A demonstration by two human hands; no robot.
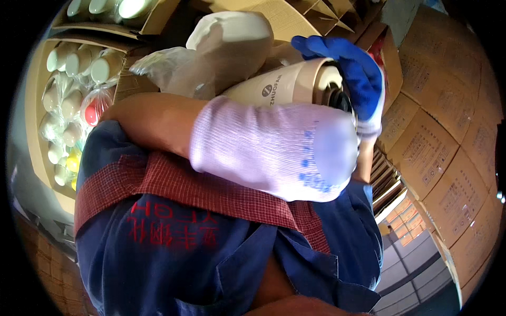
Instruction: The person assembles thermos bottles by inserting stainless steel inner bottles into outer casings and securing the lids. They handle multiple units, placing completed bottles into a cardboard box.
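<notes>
A cream flask-like vessel (300,79) lies tilted across in front of my chest, its paler rim and dark inner parts toward the right. My right hand (356,71), in a blue-coated glove, is closed round this right end, its fingers bent over the top. My left hand (295,152), in a white knitted glove with blue patches, reaches across the near side of the vessel and hides its lower part. The fingers of my left hand are turned away and hidden. Just behind is another pale rounded vessel (232,42), partly in a clear plastic bag (176,68).
An open carton (34,126) at left holds several plastic-wrapped pale-topped containers, with a red one (92,113) and a yellow one (74,159). Another carton (158,18) stands beyond. Cardboard dividers (327,16) lie at the back. Stacked brown cartons (421,142) line the right side.
</notes>
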